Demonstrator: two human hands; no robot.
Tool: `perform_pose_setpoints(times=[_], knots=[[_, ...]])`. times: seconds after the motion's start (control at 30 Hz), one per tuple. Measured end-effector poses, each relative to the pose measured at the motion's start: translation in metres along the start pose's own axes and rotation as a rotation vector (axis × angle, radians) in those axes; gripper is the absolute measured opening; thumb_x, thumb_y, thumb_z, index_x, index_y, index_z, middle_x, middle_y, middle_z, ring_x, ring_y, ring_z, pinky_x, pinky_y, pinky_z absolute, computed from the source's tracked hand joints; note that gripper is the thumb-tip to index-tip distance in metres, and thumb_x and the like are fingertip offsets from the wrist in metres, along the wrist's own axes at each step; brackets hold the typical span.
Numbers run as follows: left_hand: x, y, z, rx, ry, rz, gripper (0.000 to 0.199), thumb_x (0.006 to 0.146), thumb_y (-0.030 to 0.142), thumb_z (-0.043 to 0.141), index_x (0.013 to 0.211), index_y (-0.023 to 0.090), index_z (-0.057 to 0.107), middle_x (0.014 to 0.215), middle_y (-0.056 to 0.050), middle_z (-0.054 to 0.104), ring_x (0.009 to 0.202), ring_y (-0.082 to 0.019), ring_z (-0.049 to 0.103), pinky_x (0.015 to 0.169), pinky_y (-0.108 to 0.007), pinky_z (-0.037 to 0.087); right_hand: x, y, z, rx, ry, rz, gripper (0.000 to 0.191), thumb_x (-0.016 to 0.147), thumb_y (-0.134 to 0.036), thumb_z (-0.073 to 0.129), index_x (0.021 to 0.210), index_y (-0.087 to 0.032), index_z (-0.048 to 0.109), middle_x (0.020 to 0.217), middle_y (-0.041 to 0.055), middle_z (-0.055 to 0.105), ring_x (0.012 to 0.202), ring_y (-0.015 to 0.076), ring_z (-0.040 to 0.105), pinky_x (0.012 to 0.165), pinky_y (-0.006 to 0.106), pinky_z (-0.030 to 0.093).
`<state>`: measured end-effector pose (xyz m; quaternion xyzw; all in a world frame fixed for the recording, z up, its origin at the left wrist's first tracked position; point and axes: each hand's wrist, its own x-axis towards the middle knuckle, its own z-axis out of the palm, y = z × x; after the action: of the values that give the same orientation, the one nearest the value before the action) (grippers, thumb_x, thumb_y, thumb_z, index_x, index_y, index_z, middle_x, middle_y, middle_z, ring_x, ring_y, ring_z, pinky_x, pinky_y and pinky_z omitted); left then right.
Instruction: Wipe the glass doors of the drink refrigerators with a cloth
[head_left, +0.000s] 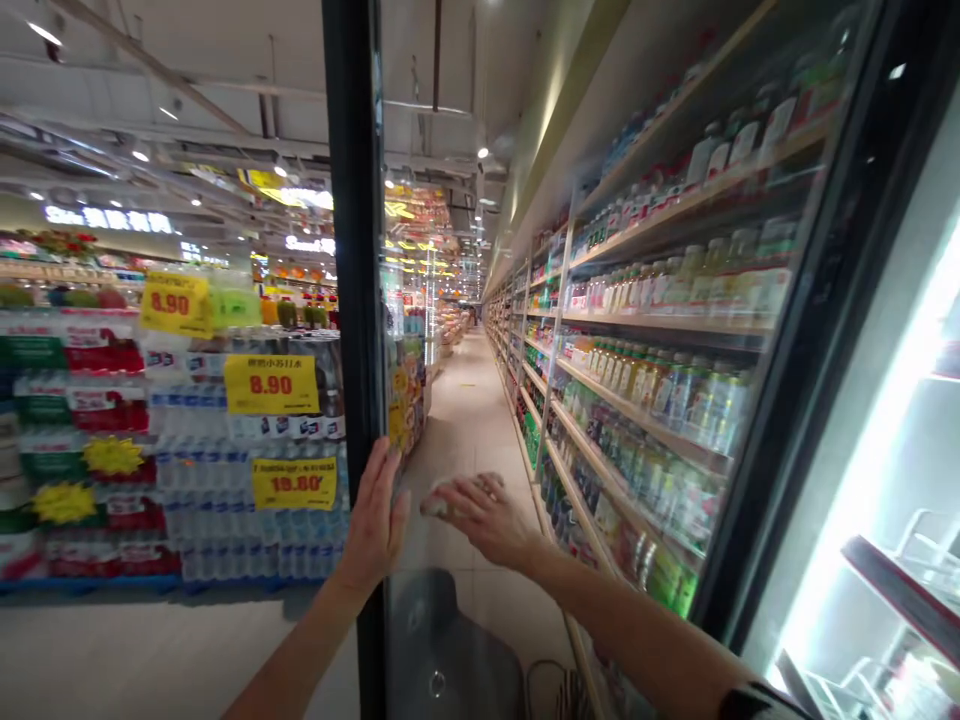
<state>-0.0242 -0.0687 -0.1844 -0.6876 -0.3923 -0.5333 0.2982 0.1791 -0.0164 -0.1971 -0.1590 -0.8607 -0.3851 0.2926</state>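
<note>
A glass door [480,400] with a black frame [352,250] stands swung open in front of me. My left hand [377,515] grips the frame's left upright, fingers along the edge and thumb on the glass side. Against or just before the pane is my right hand [480,518], palm down with bent fingers, slightly smeared. Pale patches show at its fingertips, as of something greyish under them, too unclear to name. Both forearms reach up from below.
Beyond the glass, shelves of bottled drinks [660,375] line a long aisle [469,400]. Stacked drink packs [217,470] with yellow price signs [271,384] stand left. At right is a lit cooler interior [892,480] with racks [900,600].
</note>
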Motion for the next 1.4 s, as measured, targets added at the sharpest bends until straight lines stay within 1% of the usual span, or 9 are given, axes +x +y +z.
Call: perform_pose_setpoints(times=[0.2,0.4,0.53,0.67,0.73,0.9,1.17,1.33,1.4], knots=[[0.019,0.006,0.009,-0.025,0.070,-0.002,0.060,0.090,0.017,0.042,0.145,0.023,0.019,0.153,-0.011,0.022,0.140,-0.022,0.023,0.113,-0.042,0.027,0.071,0.053,-0.042,-0.144,0.208,0.396,0.050,0.086,-0.025,0.052,0.134,-0.033,0.044,0.148,0.0047,0.037,0.139,0.0255,0.026,0.112,0.051,0.015],[0.024,0.017,0.034,0.139,0.077,0.070,0.067,0.086,0.018,0.049,0.146,0.022,0.018,0.154,-0.013,0.017,0.143,-0.030,0.010,0.112,-0.054,0.023,-0.040,0.000,-0.008,-0.101,0.104,0.151,0.039,0.086,-0.023,0.051,0.122,-0.035,0.057,0.138,-0.0020,0.049,0.133,0.0181,0.034,0.114,0.040,0.018],[0.023,0.021,0.042,0.261,0.129,0.040,0.070,0.085,0.021,0.053,0.146,0.020,0.018,0.153,-0.016,0.020,0.143,-0.031,0.009,0.111,-0.055,0.023,-0.110,0.051,-0.035,-0.199,0.361,0.762,0.042,0.088,-0.023,0.045,0.128,-0.031,0.053,0.145,0.0053,0.040,0.135,0.0246,0.032,0.109,0.048,0.027],[0.021,0.026,0.045,0.319,0.168,0.023,0.069,0.085,0.024,0.053,0.145,0.017,0.020,0.152,-0.018,0.022,0.143,-0.032,0.008,0.110,-0.056,0.024,-0.110,0.091,-0.060,-0.314,0.651,1.189,0.052,0.092,-0.022,0.028,0.144,-0.020,0.030,0.153,0.0161,0.019,0.139,0.0317,0.022,0.105,0.059,0.029],[0.020,0.027,0.045,0.332,0.167,0.018,0.069,0.085,0.024,0.053,0.145,0.017,0.020,0.152,-0.018,0.021,0.142,-0.033,0.009,0.110,-0.057,0.023,-0.086,0.071,-0.049,-0.315,0.659,1.088,0.050,0.091,-0.020,0.033,0.141,-0.022,0.036,0.153,0.0138,0.019,0.140,0.0315,0.021,0.106,0.057,0.028],[0.019,0.023,0.042,0.335,0.169,0.037,0.070,0.085,0.023,0.054,0.145,0.020,0.020,0.153,-0.017,0.020,0.142,-0.033,0.011,0.110,-0.058,0.025,-0.045,0.018,-0.017,-0.156,0.360,0.595,0.042,0.083,-0.019,0.052,0.123,-0.033,0.057,0.146,0.0047,0.038,0.137,0.0271,0.029,0.111,0.050,0.024],[0.044,0.052,0.036,0.208,0.185,0.034,0.069,0.084,0.021,0.054,0.145,0.022,0.020,0.153,-0.014,0.022,0.142,-0.027,0.016,0.114,-0.051,0.017,-0.088,0.102,-0.056,-0.340,0.722,1.125,0.047,0.090,-0.022,0.034,0.135,-0.021,0.046,0.152,0.0131,0.023,0.137,0.0303,0.027,0.104,0.056,0.031],[0.076,0.067,0.051,0.272,0.187,0.126,0.071,0.086,0.026,0.054,0.146,0.021,0.018,0.152,-0.014,0.022,0.143,-0.025,0.013,0.115,-0.048,0.011,-0.079,0.087,-0.056,-0.232,0.428,0.692,0.043,0.087,-0.018,0.042,0.126,-0.031,0.055,0.152,0.0043,0.027,0.139,0.0260,0.026,0.109,0.051,0.026],[0.079,0.066,0.055,0.315,0.197,0.119,0.071,0.086,0.028,0.054,0.146,0.020,0.018,0.152,-0.014,0.021,0.143,-0.026,0.012,0.115,-0.049,0.012,-0.100,0.107,-0.066,-0.234,0.461,0.757,0.041,0.086,-0.020,0.042,0.124,-0.030,0.057,0.151,0.0051,0.030,0.138,0.0259,0.029,0.109,0.051,0.028]])
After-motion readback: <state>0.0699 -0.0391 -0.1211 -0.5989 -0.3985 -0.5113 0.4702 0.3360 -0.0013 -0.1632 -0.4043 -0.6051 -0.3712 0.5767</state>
